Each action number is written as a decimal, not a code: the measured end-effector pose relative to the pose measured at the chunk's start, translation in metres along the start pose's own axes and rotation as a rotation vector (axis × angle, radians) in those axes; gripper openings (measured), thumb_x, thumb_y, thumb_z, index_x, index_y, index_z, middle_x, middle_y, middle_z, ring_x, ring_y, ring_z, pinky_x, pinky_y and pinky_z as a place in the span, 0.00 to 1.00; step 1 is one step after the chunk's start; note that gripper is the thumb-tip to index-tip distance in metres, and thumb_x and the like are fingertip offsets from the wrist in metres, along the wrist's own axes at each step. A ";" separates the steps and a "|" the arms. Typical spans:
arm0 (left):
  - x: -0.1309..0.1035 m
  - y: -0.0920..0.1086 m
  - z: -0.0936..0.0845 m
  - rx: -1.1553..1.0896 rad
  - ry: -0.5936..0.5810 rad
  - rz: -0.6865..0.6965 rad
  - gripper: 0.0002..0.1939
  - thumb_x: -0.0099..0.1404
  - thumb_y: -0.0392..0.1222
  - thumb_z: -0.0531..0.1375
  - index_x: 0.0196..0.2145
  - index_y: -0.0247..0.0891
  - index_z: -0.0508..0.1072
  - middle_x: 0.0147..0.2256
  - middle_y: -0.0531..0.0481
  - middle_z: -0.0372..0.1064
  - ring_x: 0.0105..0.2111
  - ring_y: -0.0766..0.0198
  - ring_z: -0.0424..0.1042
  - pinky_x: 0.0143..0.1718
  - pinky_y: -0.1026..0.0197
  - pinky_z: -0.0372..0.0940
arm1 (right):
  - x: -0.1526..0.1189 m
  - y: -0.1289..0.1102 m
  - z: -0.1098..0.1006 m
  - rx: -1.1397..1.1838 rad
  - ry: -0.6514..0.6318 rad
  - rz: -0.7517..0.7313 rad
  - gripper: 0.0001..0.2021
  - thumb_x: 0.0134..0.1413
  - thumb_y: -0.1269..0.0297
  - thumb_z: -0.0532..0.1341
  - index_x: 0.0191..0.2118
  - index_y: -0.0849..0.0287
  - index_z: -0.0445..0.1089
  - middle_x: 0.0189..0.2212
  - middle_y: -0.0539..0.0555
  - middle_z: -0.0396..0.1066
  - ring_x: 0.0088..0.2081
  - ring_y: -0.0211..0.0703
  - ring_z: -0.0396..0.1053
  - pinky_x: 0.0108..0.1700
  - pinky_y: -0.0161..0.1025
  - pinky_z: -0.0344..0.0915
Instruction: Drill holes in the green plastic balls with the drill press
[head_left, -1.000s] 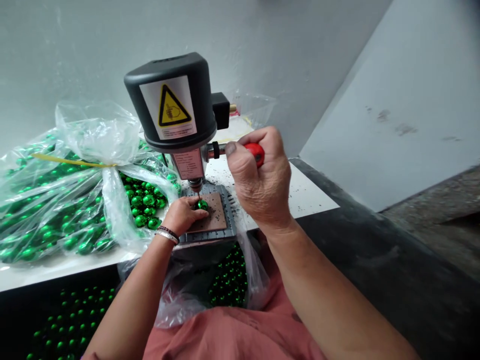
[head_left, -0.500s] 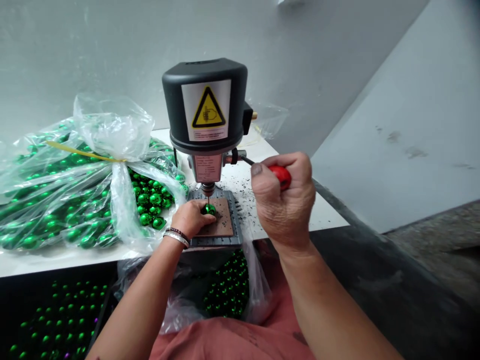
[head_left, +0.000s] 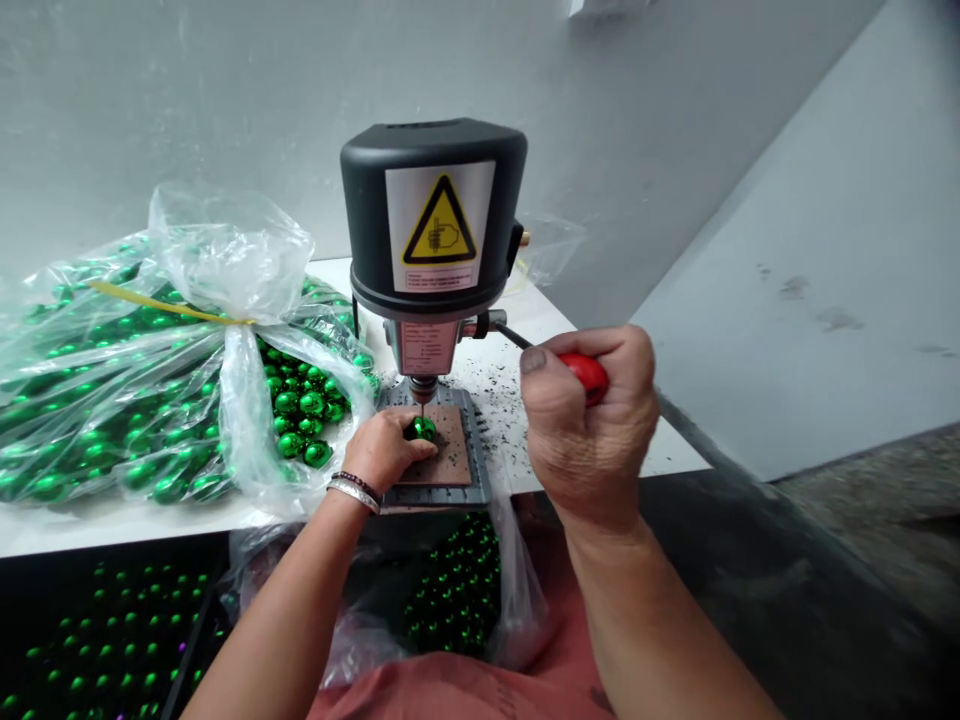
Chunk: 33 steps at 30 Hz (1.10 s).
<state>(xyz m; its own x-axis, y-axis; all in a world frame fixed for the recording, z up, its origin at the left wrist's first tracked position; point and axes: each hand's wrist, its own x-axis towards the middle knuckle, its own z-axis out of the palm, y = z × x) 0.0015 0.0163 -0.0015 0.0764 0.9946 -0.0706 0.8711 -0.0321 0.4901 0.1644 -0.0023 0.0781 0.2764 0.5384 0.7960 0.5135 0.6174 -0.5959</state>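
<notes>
On the brown board point(head_left: 450, 462) of a small drill press point(head_left: 424, 215), my left hand point(head_left: 382, 447) is closed around a shiny green ball point(head_left: 424, 429), thumb in front and fingers behind. The thin drill bit point(head_left: 422, 410) comes down to the top of the ball; whether it has entered cannot be made out. My right hand point(head_left: 592, 420) is wrapped round the red knob point(head_left: 587, 377) of the press's lever, on the right side of the machine.
A tied clear plastic bag point(head_left: 247, 410) full of green balls lies left on the white table point(head_left: 600, 440). Dark shavings surround the press base point(head_left: 480, 470). Below the table edge are an open bag of green balls point(head_left: 450, 590) and a dark tray point(head_left: 112, 550) with more balls.
My right hand and the red knob sit slightly lower in view. The camera has shifted a little, and the press appears further right. My left hand still holds the ball.
</notes>
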 end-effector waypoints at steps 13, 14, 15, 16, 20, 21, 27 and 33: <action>0.002 0.004 -0.003 0.016 -0.030 -0.030 0.12 0.51 0.49 0.61 0.34 0.45 0.76 0.32 0.52 0.74 0.32 0.60 0.70 0.32 0.63 0.59 | -0.011 0.007 0.003 -0.048 0.048 -0.082 0.03 0.51 0.65 0.57 0.30 0.57 0.61 0.21 0.43 0.63 0.23 0.25 0.59 0.25 0.25 0.59; 0.001 0.004 -0.003 0.020 -0.026 -0.030 0.12 0.51 0.49 0.61 0.34 0.44 0.76 0.32 0.52 0.74 0.32 0.60 0.70 0.32 0.63 0.59 | -0.012 0.008 0.003 -0.054 0.056 -0.095 0.02 0.51 0.66 0.56 0.31 0.57 0.61 0.22 0.44 0.64 0.24 0.25 0.60 0.26 0.25 0.60; 0.001 0.005 -0.003 0.023 -0.023 -0.032 0.12 0.51 0.49 0.61 0.34 0.44 0.76 0.33 0.51 0.74 0.33 0.60 0.70 0.32 0.63 0.59 | -0.014 0.009 0.004 -0.057 0.066 -0.106 0.02 0.51 0.67 0.56 0.31 0.57 0.61 0.23 0.44 0.64 0.25 0.25 0.61 0.27 0.25 0.61; 0.001 0.005 -0.002 0.028 -0.024 -0.037 0.12 0.51 0.49 0.61 0.33 0.43 0.76 0.33 0.51 0.74 0.33 0.61 0.70 0.32 0.63 0.59 | -0.015 0.009 0.005 -0.056 0.075 -0.112 0.02 0.51 0.68 0.56 0.31 0.57 0.61 0.24 0.44 0.65 0.25 0.24 0.61 0.28 0.25 0.61; 0.001 0.006 -0.003 0.041 -0.038 -0.060 0.12 0.52 0.50 0.60 0.32 0.42 0.75 0.32 0.50 0.74 0.32 0.61 0.70 0.32 0.63 0.59 | -0.020 0.011 0.009 -0.001 0.093 -0.083 0.02 0.51 0.69 0.56 0.32 0.58 0.61 0.24 0.45 0.65 0.26 0.25 0.63 0.30 0.25 0.62; 0.000 0.006 -0.003 0.046 -0.038 -0.064 0.12 0.52 0.50 0.60 0.32 0.42 0.75 0.32 0.50 0.74 0.32 0.61 0.70 0.32 0.63 0.58 | -0.023 0.012 0.010 0.031 0.094 -0.056 0.02 0.51 0.69 0.56 0.32 0.58 0.61 0.24 0.45 0.65 0.26 0.26 0.63 0.30 0.26 0.62; -0.001 0.008 -0.004 0.067 -0.022 -0.071 0.13 0.53 0.51 0.59 0.34 0.42 0.75 0.32 0.49 0.74 0.32 0.60 0.70 0.31 0.63 0.58 | -0.046 0.028 0.017 0.158 0.076 0.050 0.03 0.52 0.68 0.56 0.33 0.58 0.59 0.25 0.45 0.64 0.28 0.29 0.66 0.33 0.32 0.64; -0.002 0.006 0.001 0.044 0.027 -0.036 0.13 0.53 0.50 0.59 0.32 0.40 0.75 0.33 0.49 0.73 0.32 0.62 0.69 0.32 0.63 0.59 | -0.024 0.013 0.016 0.105 0.117 0.077 0.05 0.53 0.63 0.54 0.30 0.58 0.59 0.22 0.45 0.62 0.24 0.29 0.63 0.28 0.31 0.62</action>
<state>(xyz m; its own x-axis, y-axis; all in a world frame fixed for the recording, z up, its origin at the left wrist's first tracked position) 0.0071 0.0138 0.0005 0.0324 0.9974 -0.0639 0.8937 -0.0003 0.4487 0.1518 0.0017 0.0496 0.4074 0.5196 0.7510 0.4011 0.6370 -0.6583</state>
